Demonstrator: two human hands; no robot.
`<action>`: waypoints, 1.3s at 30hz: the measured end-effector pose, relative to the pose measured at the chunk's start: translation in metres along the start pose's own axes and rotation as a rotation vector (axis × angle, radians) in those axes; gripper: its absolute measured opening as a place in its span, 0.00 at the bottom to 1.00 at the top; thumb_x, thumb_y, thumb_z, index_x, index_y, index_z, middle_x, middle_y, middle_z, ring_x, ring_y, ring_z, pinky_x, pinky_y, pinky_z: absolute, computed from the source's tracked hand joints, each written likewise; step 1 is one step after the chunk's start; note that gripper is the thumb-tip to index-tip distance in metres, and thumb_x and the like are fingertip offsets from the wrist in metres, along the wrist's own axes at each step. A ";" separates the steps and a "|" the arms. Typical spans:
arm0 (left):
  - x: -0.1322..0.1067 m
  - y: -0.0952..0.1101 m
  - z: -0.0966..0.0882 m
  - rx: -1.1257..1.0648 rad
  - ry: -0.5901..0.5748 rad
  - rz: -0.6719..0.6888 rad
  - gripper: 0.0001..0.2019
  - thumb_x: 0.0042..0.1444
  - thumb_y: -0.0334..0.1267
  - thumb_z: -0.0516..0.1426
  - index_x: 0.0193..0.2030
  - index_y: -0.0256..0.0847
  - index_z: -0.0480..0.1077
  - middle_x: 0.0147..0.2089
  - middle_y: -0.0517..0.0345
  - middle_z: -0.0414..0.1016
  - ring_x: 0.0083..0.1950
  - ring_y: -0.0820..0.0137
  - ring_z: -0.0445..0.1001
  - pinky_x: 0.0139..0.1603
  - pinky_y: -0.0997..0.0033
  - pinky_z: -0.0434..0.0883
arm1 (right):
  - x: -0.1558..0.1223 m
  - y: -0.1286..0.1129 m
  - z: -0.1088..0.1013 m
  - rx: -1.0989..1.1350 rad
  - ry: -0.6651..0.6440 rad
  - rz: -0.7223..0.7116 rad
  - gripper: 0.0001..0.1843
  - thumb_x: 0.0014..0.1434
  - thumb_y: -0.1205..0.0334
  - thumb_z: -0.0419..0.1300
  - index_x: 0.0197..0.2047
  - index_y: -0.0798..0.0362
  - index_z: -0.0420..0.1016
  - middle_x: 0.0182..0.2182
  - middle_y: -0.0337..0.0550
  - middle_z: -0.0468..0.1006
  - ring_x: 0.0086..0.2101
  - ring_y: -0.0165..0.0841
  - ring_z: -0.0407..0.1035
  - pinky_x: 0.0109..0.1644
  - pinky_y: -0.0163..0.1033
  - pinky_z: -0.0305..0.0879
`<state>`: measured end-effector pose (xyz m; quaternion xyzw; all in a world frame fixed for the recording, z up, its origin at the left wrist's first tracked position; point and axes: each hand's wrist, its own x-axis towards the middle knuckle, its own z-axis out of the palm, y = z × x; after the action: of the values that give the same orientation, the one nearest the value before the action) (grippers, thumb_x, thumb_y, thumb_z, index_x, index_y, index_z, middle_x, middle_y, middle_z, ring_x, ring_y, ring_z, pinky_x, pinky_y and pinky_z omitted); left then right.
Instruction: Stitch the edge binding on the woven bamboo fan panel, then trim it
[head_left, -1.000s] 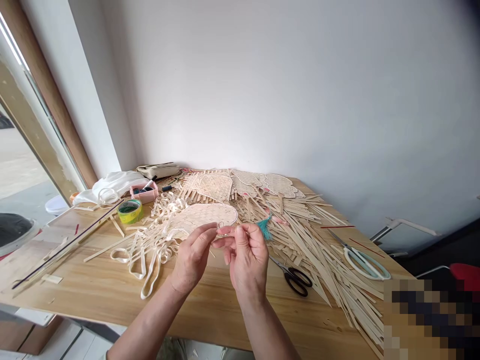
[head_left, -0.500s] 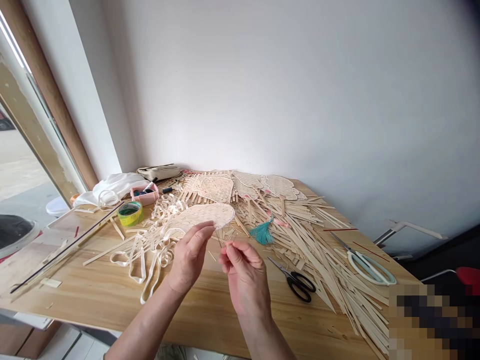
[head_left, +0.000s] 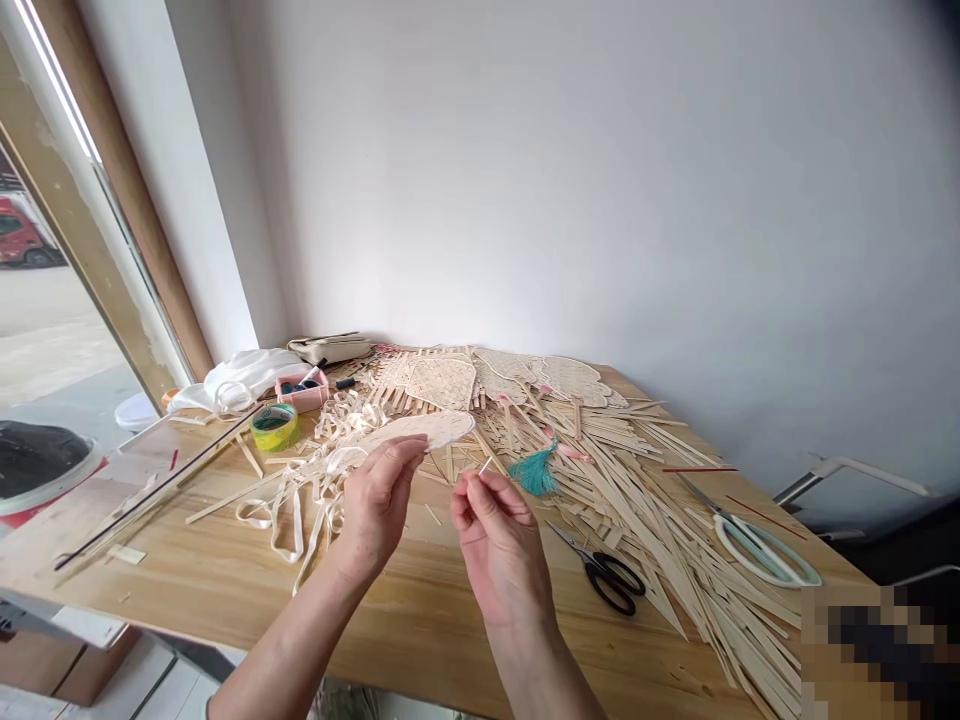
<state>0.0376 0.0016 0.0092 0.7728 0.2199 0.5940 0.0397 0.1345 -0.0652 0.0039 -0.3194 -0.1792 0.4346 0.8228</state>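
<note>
Head view: 2 pinch grips, left hand (head_left: 379,505) on woven panel (head_left: 427,428), right hand (head_left: 499,535) on thin sliver (head_left: 486,464); loose ribbon (head_left: 298,522) toward table's (head_left: 420,640) near edge could snag, tugging panel askew.

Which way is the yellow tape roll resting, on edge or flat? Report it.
Lying flat: the tape roll shows its round opening facing up, with its yellow wall below, on the table.

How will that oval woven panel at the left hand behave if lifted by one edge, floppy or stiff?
It should be fairly stiff: the woven panel looks flat where it extends past the left hand. It is probably light, since it looks thin. It might snag, as loops of white ribbon lie close by.
</note>
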 end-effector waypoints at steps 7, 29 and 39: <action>-0.006 0.000 0.000 0.010 -0.022 -0.005 0.07 0.57 0.29 0.51 0.38 0.39 0.69 0.38 0.55 0.77 0.36 0.73 0.76 0.36 0.77 0.73 | 0.013 -0.002 0.002 0.139 0.091 0.002 0.13 0.30 0.63 0.72 0.23 0.51 0.75 0.21 0.35 0.74 0.23 0.23 0.65 0.21 0.26 0.56; -0.007 0.003 0.002 0.017 -0.055 -0.006 0.07 0.57 0.30 0.50 0.38 0.39 0.70 0.38 0.55 0.77 0.38 0.72 0.76 0.37 0.77 0.73 | 0.026 0.004 -0.009 -0.048 0.110 -0.131 0.13 0.38 0.59 0.68 0.29 0.55 0.74 0.22 0.39 0.76 0.21 0.27 0.70 0.18 0.26 0.53; 0.001 -0.002 0.000 -0.097 -0.062 -0.168 0.07 0.57 0.31 0.51 0.39 0.40 0.70 0.34 0.57 0.78 0.34 0.72 0.76 0.35 0.77 0.73 | 0.019 0.005 -0.014 -0.500 -0.058 -0.373 0.06 0.47 0.61 0.63 0.30 0.53 0.77 0.24 0.40 0.76 0.20 0.27 0.68 0.19 0.30 0.61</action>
<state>0.0369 0.0041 0.0091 0.7668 0.2534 0.5744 0.1335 0.1498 -0.0529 -0.0089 -0.4612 -0.3593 0.2276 0.7787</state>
